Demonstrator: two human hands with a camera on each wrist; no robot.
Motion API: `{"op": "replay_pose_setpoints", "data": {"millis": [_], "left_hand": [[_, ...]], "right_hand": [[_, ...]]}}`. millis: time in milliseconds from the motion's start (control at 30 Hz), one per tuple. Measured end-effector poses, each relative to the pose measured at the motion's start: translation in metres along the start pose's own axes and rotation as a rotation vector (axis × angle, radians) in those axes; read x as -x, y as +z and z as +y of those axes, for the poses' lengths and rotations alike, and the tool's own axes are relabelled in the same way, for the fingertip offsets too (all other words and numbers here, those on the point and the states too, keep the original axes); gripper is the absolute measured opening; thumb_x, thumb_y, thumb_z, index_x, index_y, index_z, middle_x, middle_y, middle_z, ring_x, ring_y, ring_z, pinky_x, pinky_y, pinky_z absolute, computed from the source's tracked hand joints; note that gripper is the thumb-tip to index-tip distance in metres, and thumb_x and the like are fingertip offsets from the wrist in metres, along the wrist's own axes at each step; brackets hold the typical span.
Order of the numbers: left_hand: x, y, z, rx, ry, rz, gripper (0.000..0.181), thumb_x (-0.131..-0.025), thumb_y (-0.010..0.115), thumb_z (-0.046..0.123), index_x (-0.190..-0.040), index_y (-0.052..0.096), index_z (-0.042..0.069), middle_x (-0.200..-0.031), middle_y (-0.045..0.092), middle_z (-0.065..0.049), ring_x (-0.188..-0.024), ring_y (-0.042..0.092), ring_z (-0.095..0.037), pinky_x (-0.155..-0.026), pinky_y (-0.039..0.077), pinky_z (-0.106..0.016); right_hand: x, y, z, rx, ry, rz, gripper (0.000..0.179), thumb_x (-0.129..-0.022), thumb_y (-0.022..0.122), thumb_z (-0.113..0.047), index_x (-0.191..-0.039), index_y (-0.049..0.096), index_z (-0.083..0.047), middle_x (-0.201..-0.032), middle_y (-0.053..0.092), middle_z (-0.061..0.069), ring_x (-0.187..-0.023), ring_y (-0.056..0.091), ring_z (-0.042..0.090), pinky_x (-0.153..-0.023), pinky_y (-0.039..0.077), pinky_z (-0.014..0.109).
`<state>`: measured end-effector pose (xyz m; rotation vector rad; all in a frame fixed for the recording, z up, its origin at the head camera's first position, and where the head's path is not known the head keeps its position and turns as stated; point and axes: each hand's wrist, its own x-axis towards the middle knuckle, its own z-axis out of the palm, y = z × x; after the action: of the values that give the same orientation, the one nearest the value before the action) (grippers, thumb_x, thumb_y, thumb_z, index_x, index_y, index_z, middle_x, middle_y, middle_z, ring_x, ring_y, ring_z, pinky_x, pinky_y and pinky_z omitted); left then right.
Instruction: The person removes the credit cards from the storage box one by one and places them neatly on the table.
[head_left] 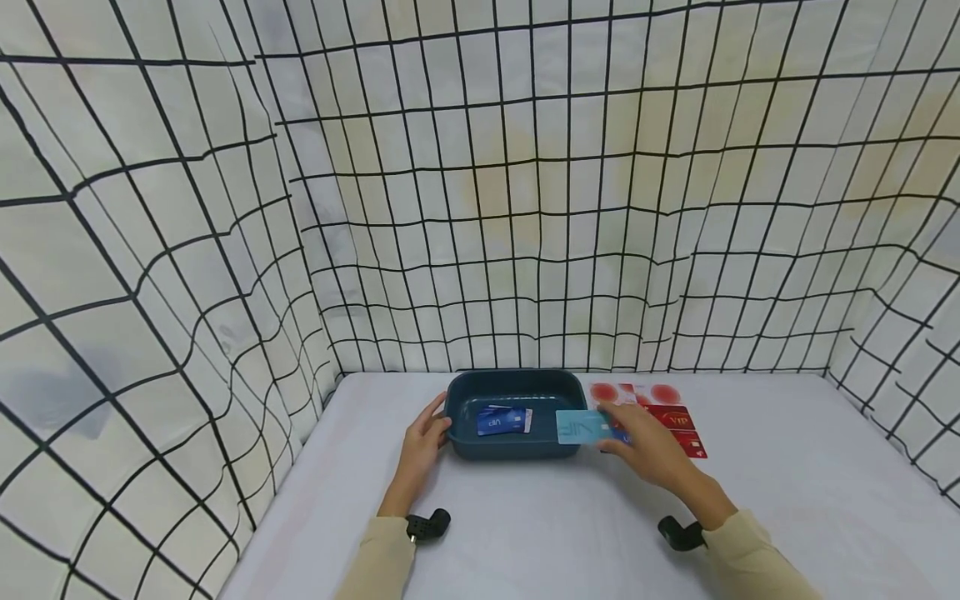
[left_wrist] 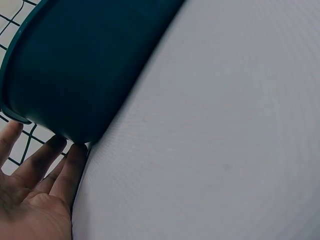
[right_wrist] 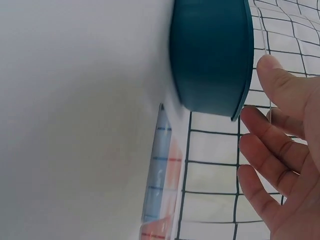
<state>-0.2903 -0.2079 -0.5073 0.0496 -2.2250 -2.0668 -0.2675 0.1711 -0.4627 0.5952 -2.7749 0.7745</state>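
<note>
- Left end of the bin: left hand touches the outer wall and rim; grip loosely spread, fingers not wrapped round anything.
- Inside the bin, left of centre: blue cards, lying flat and overlapping, exact count unclear. Judged as the done part of the work.
- Right end of the bin: light-blue card appears over the rim, not yet let go. Judged as mid-transfer into the bin.
- Right hand: grip closed down on the light-blue card, thumb on one edge, fingers on the other.
- Partly hidden by that hand: a dark-blue card; cannot tell from the head view whether it lies on the bench.
- Right of the bin, on the bench: white-and-red cards at the back, dark-red cards nearer. Judged as left to do, if these also go in.
- Overall: probably an early stage; more cards show outside than in.
</note>
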Motion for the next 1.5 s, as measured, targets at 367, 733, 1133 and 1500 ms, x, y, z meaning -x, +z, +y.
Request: {"op": "replay_pose_setpoints", "data": {"millis": [367, 733, 1133, 1500], "left_hand": [[-0.002, -0.001, 0.0, 0.02, 0.023, -0.002, 0.052, -0.104, 0.054, 0.014, -0.155, 0.046, 0.02, -0.149, 0.055, -0.022, -0.135, 0.057, -0.035, -0.093, 0.055, -0.018], [-0.001, 0.0, 0.001, 0.018, 0.026, -0.007, 0.052, -0.105, 0.053, 0.014, -0.156, 0.045, 0.02, -0.15, 0.054, -0.023, -0.135, 0.057, -0.035, -0.093, 0.055, -0.018], [0.001, 0.0, 0.001, 0.025, 0.026, -0.013, 0.053, -0.105, 0.053, 0.015, -0.157, 0.043, 0.019, -0.15, 0.053, -0.024, -0.136, 0.056, -0.036, -0.095, 0.055, -0.02], [0.001, 0.0, 0.002, -0.005, 0.011, -0.006, 0.052, -0.105, 0.053, 0.018, -0.156, 0.044, 0.022, -0.151, 0.053, -0.021, -0.136, 0.057, -0.034, -0.103, 0.055, -0.032]], "right_hand": [[0.015, -0.008, 0.015, 0.024, 0.036, -0.039, 0.069, -0.088, 0.08, -0.028, -0.149, 0.052, -0.011, -0.116, 0.065, 0.005, -0.107, 0.058, 0.022, -0.089, 0.06, 0.043], [0.028, -0.014, 0.028, 0.002, 0.045, -0.034, 0.066, -0.089, 0.079, -0.028, -0.146, 0.054, -0.006, -0.135, 0.064, 0.013, -0.118, 0.059, 0.031, -0.098, 0.056, 0.053], [0.039, -0.018, 0.034, 0.01, 0.043, -0.04, 0.061, -0.089, 0.079, -0.028, -0.142, 0.058, -0.007, -0.133, 0.064, 0.016, -0.116, 0.061, 0.033, -0.094, 0.058, 0.054], [0.043, -0.016, 0.04, 0.069, 0.096, -0.154, 0.065, -0.087, 0.08, -0.034, -0.142, 0.058, -0.007, -0.131, 0.065, 0.016, -0.113, 0.063, 0.03, -0.096, 0.057, 0.055]]}}
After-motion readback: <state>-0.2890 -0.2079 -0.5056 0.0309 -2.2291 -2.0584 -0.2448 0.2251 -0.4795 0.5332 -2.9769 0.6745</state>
